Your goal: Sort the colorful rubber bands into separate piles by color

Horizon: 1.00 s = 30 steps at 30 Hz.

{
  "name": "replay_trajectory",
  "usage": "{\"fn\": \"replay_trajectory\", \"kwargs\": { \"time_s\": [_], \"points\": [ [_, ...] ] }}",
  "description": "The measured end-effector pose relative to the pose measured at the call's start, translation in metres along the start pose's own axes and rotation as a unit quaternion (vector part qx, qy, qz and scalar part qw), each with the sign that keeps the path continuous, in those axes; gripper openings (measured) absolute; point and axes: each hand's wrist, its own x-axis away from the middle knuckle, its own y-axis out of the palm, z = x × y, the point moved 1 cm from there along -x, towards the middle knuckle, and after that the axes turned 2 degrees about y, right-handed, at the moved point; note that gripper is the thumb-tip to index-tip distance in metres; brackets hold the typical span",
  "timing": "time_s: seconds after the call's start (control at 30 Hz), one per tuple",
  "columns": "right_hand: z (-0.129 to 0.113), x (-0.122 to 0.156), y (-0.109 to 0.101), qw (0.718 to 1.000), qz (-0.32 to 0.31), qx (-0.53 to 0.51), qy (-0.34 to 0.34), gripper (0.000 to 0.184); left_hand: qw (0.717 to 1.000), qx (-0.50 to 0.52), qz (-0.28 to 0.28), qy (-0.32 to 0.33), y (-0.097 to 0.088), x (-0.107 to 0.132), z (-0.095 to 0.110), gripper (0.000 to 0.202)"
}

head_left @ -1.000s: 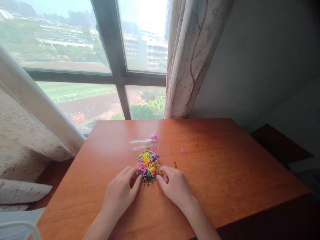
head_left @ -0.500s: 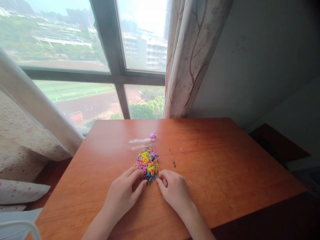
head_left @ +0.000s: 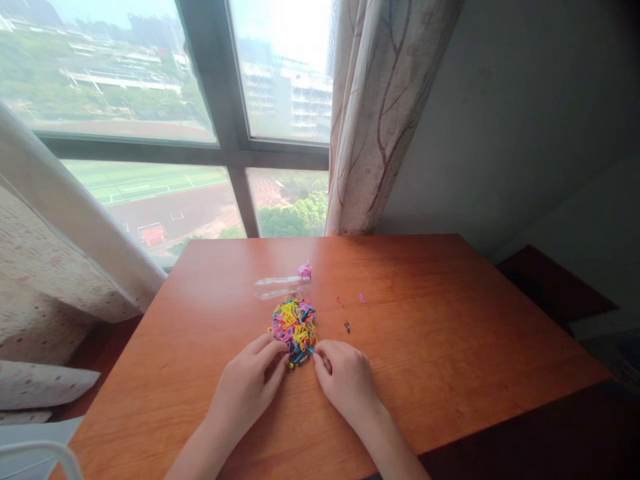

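A small heap of coloured rubber bands [head_left: 294,322] lies on the reddish wooden table [head_left: 450,347]. My left hand [head_left: 247,387] rests flat on the table with its fingers stretched out, and the fingertips touch the heap's near left edge. My right hand [head_left: 345,379] is curled beside it. Its thumb and forefinger pinch a band at the heap's near right edge. Beyond the heap, a clear plastic bottle [head_left: 275,287] with a pink cap [head_left: 305,270] lies on its side.
Three loose bands lie right of the heap: a red one [head_left: 339,301], a pink one [head_left: 361,299] and a dark one [head_left: 347,327]. A window and patterned curtain [head_left: 380,113] stand behind the table. A dark lower shelf [head_left: 555,287] sits to the right.
My right hand's fingers have curled from lying beside the heap into a pinch at its edge. My left hand has shifted slightly along the heap's near side.
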Motion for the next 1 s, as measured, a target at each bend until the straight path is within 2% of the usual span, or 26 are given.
{"fn": "replay_trajectory", "kwargs": {
  "time_s": [0.2, 0.37, 0.5, 0.6, 0.73, 1.0],
  "points": [
    [0.006, 0.006, -0.002, 0.998, 0.019, -0.058, 0.020, 0.015, 1.000, 0.001, 0.008, 0.004, -0.002, 0.000, 0.000, 0.015],
    [0.040, 0.006, -0.020, 0.993, 0.062, -0.089, 0.052, 0.017, 1.000, -0.006, 0.020, 0.013, -0.002, -0.001, 0.000, 0.015],
    [0.079, 0.001, -0.039, 0.992, 0.101, 0.004, 0.079, 0.020, 1.000, -0.008, 0.021, 0.015, -0.003, -0.002, 0.001, 0.016],
    [0.096, -0.001, -0.045, 0.989, 0.103, 0.073, 0.081, 0.022, 1.000, -0.004, 0.018, 0.013, -0.002, -0.001, 0.000, 0.016],
    [0.101, -0.001, -0.042, 0.988, 0.088, 0.103, 0.070, 0.023, 1.000, -0.004, 0.008, 0.005, 0.000, 0.000, -0.003, 0.016],
    [0.097, 0.000, -0.040, 0.990, 0.098, 0.072, 0.076, 0.021, 1.000, -0.003, 0.019, 0.005, -0.002, -0.002, 0.000, 0.016]
  ]
}}
